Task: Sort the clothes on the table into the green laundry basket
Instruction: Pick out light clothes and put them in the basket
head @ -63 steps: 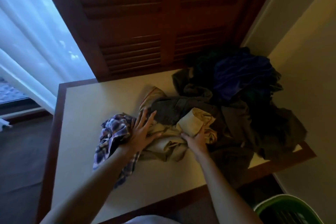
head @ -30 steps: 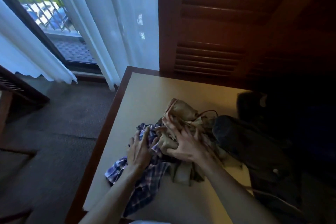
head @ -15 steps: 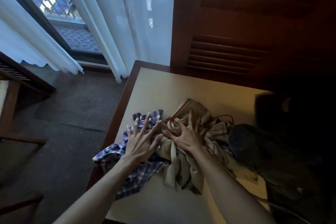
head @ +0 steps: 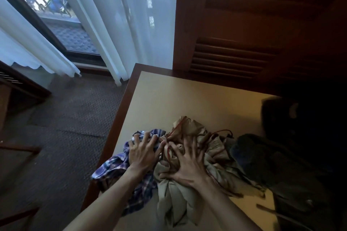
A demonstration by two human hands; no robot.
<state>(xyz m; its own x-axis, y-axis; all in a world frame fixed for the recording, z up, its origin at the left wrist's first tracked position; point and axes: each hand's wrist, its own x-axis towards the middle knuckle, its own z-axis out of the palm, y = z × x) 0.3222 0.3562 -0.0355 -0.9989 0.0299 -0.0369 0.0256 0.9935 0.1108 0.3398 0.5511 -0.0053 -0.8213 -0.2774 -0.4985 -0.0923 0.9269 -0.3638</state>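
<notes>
A blue and white plaid shirt lies crumpled at the left edge of the table, partly hanging over it. My left hand presses down on it, fingers spread and fingertips sunk into the cloth. Right beside it sits a bunched beige garment with thin reddish cords. My right hand rests on top of that with splayed fingers. Dark grey and black clothes are heaped to the right, touching the beige garment. The green laundry basket is out of view.
A dark louvred wooden door stands behind the table. White curtains hang at the left over a glass door. Dark carpet lies below the table's left edge, with wooden furniture at the far left.
The view swung left, losing the green basket. Both hands came closer together on the plaid shirt and beige garment, and the plaid shirt slid toward the table's left edge.
</notes>
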